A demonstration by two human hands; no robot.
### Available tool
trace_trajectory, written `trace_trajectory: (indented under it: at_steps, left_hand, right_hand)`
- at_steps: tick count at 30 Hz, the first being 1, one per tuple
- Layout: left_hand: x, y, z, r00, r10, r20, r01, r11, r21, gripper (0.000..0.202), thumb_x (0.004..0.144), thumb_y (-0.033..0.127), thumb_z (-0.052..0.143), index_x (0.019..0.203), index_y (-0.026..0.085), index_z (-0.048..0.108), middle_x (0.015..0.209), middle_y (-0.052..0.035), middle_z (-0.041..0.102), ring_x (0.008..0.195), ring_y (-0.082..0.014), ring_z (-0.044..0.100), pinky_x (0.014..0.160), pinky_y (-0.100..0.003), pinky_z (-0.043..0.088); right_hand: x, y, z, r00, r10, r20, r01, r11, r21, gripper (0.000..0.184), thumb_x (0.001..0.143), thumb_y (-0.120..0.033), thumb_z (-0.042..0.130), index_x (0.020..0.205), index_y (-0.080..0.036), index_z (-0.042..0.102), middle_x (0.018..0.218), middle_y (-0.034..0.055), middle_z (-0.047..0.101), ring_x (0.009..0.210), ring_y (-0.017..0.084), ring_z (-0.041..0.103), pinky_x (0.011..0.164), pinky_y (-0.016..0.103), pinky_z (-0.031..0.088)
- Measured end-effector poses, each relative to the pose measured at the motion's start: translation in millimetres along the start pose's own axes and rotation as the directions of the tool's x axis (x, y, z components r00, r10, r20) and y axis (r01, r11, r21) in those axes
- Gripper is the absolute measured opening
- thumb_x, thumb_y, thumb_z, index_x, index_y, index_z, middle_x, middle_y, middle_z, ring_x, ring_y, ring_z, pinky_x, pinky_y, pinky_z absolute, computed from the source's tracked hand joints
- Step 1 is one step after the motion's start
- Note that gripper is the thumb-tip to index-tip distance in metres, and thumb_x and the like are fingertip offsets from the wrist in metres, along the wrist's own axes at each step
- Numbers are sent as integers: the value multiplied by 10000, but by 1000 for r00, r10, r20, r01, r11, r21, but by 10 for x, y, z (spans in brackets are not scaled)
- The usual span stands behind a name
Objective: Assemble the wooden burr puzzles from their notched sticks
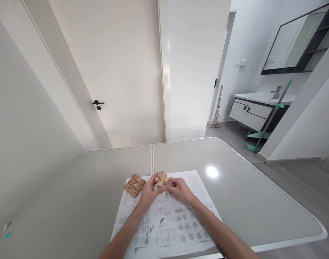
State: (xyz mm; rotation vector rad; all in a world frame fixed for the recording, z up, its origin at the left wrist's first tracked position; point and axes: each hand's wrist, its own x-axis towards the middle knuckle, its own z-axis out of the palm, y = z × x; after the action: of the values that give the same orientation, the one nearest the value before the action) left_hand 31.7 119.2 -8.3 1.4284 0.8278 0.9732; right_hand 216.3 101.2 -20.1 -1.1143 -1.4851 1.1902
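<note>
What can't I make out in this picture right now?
Pale angular wooden object, head view: sides partly hidden by the left hand and right hand.
White printed paper sheet, head view: captions too small to read; parts covered by the bare forearms.
Those forearms, head view: cut off by the bottom edge.

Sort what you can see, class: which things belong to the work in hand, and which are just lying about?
Belonging to the work, it seems:
Block, held between the left hand and right hand
Sheet, under the hands
Brown pieces, beside the left hand

Probably just about:
Mop, off to the right
Dustpan, farther right
</note>
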Motion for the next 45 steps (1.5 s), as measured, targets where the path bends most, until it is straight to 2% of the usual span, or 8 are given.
trace_trajectory:
  at_steps: [14, 20, 27, 31, 34, 38, 42, 45]
  left_hand:
    - [7, -57, 60, 987, 96, -127, -89, 994, 59, 728, 733, 448, 859, 1368, 205, 600, 1359, -112, 648, 1271, -318, 579, 1102, -406, 435]
    - [-35, 36, 51, 998, 56, -10, -55, 998, 12, 691, 808, 561, 753, 1377, 195, 612, 1293, -130, 687, 1224, -334, 600, 1018, -410, 497]
    - [-64, 92, 12, 993, 51, 109, -48, 998, -29, 771, 778, 622, 746, 1393, 178, 611, 1227, -139, 701, 708, -173, 613, 673, -309, 518]
    - [-82, 75, 38, 988, -14, 152, 37, 988, -150, 808, 777, 749, 653, 1330, 160, 661, 1103, -143, 735, 529, -137, 577, 516, -290, 489]
    - [-99, 93, 53, 974, -79, 211, 127, 966, -223, 860, 746, 792, 645, 1341, 172, 649, 1109, -154, 740, 667, -223, 686, 592, -331, 554]
    - [-81, 129, 59, 976, -49, 214, 106, 960, -260, 807, 809, 766, 611, 1388, 204, 608, 1360, -180, 646, 1128, -359, 658, 869, -448, 577]
    - [-44, 91, 53, 991, 36, 131, -5, 973, -231, 751, 825, 628, 712, 1434, 217, 559, 1458, -165, 579, 1217, -347, 615, 993, -445, 530]
    - [-44, 59, 35, 993, 30, 114, -9, 985, -173, 663, 867, 437, 742, 1459, 234, 523, 1477, -142, 569, 1238, -323, 609, 1039, -435, 506]
  right_hand:
    - [-7, 17, 87, 986, -77, -149, 65, 994, -86, 140, 828, -315, 674, 760, -208, 733, 484, -42, 535, 493, 134, 430, 546, 254, 335]
    - [-65, -113, 80, 991, -72, 108, 55, 986, 156, 380, 873, -564, 670, 778, -196, 658, 592, -24, 582, 534, 132, 448, 552, 262, 344]
    - [-117, -196, 27, 957, -122, 262, 58, 969, 240, 454, 883, -637, 634, 785, -197, 679, 659, -10, 562, 545, 120, 407, 564, 266, 344]
    - [-145, -193, 81, 906, -143, 398, -33, 914, 404, 460, 884, -635, 638, 777, -188, 660, 698, 12, 605, 519, 108, 400, 553, 273, 368]
    - [-154, -196, 130, 878, -148, 455, -119, 854, 506, 446, 859, -635, 674, 822, -191, 646, 736, 6, 591, 495, 89, 368, 508, 258, 350]
    - [-141, -217, 153, 911, -165, 378, -28, 890, 456, 456, 887, -646, 631, 797, -199, 609, 689, -20, 537, 503, 98, 410, 559, 272, 376]
    - [-118, -210, 171, 954, -176, 243, 90, 941, 327, 446, 933, -631, 575, 780, -212, 564, 601, -47, 477, 520, 112, 386, 575, 271, 350]
    - [-113, -201, 178, 960, -168, 224, 101, 954, 281, 468, 948, -634, 547, 750, -210, 535, 602, -44, 469, 528, 113, 377, 556, 268, 324]
